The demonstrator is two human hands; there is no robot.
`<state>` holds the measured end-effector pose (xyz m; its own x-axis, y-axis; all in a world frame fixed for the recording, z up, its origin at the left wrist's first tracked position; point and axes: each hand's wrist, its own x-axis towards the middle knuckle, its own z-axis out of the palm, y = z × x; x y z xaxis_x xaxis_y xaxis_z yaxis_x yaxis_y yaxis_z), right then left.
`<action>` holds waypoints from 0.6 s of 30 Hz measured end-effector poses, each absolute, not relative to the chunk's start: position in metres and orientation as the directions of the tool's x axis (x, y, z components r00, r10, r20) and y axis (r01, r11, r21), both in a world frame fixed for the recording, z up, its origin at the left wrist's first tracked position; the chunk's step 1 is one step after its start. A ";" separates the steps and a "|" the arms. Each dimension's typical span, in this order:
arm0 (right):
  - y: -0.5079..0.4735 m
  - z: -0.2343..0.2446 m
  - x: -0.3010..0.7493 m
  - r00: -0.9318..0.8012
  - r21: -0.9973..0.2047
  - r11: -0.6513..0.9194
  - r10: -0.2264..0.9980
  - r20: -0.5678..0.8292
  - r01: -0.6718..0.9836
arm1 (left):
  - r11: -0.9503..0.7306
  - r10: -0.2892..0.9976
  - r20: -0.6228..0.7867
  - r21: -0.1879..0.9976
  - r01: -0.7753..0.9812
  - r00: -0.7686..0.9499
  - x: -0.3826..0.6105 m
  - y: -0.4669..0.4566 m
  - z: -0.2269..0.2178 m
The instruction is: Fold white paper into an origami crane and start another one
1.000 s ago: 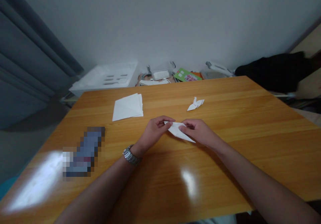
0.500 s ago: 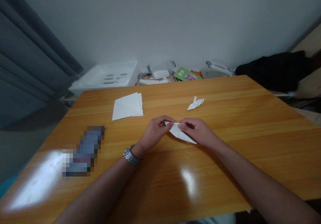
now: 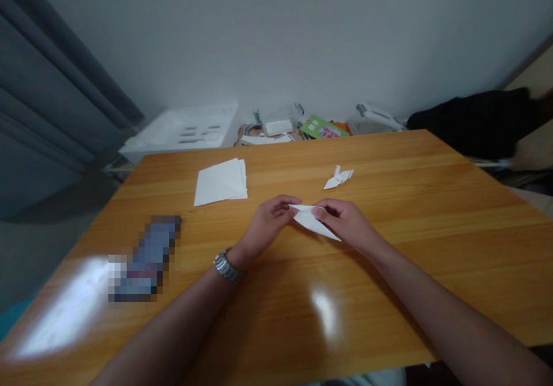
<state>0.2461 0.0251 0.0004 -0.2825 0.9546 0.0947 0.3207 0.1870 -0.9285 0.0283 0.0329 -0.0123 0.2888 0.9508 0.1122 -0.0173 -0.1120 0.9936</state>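
Note:
A folded piece of white paper (image 3: 314, 223), with one long pointed end toward the lower right, is held between my two hands over the wooden table (image 3: 276, 317). My left hand (image 3: 272, 219) pinches its left edge between thumb and fingers. On the upper right side, my right hand (image 3: 345, 219) grips the paper, thumb on top; the fingers underneath are partly hidden. Beyond my right hand lies a small folded paper bird (image 3: 339, 178). A stack of white paper sheets (image 3: 221, 182) rests farther back on the left.
A blurred-out dark object (image 3: 149, 259) lies on the table's left side. Behind the far edge are a white foam tray (image 3: 181, 129), a green booklet (image 3: 324, 127) and assorted items. Black cloth (image 3: 475, 124) is heaped at the back right, and a grey curtain (image 3: 52, 75) hangs at left.
Both hands have moved slightly away from me with the folded paper. My right thumb sits a little farther right on it, and its upper edge looks tilted differently.

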 end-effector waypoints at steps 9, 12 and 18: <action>0.023 0.006 0.246 -0.369 -0.869 0.273 0.923 0.114 0.413 | -0.184 0.910 0.108 0.970 0.158 0.400 0.030 0.022 0.007; 0.020 0.008 0.244 -0.404 -0.854 0.291 0.909 0.105 0.432 | -0.237 0.915 0.128 0.938 0.254 0.382 0.031 0.022 0.006; 0.017 0.007 0.244 -0.432 -0.811 0.319 0.897 0.091 0.490 | -0.265 0.902 0.122 0.914 0.307 0.414 0.028 0.026 0.001</action>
